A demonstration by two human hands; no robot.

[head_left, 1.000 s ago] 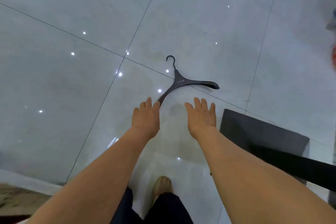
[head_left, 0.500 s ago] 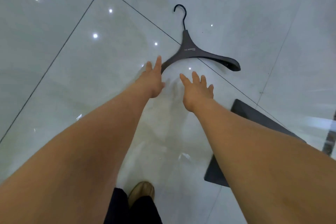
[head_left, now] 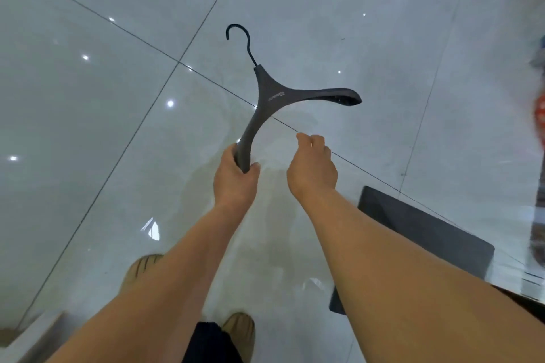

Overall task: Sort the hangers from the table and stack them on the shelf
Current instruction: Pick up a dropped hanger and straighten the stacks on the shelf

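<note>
Glossy pale floor tiles (head_left: 88, 127) with dark grout lines fill nearly the whole view, dotted with reflections of ceiling lights; no desk or shelf shows from here, only a dark mat (head_left: 427, 233) low on your right and your shoes at the bottom edge.

Your left hand (head_left: 234, 178) is closed around the near tip of the hanger (head_left: 272, 96), fingers (head_left: 228, 156) wrapped over the end of one shoulder arm and the thumb pressing from the other side. From that grip, the held arm runs up and away from you to the neck, where the hook (head_left: 239, 38) continues farther out. The other shoulder arm branches off to your right and ends well clear of either hand. It looks lifted off the floor, though no shadow settles this.

Your right hand (head_left: 312, 168) holds nothing. It is loosely curled, knuckles up, just right of the left hand and below the free arm. That free arm lies forward and slightly right of those fingers, its long axis running roughly across your view. Of the two hands, the right is the nearer to it, so a second grip there is probably the natural next reach if you want the hanger steady for carrying.
</note>
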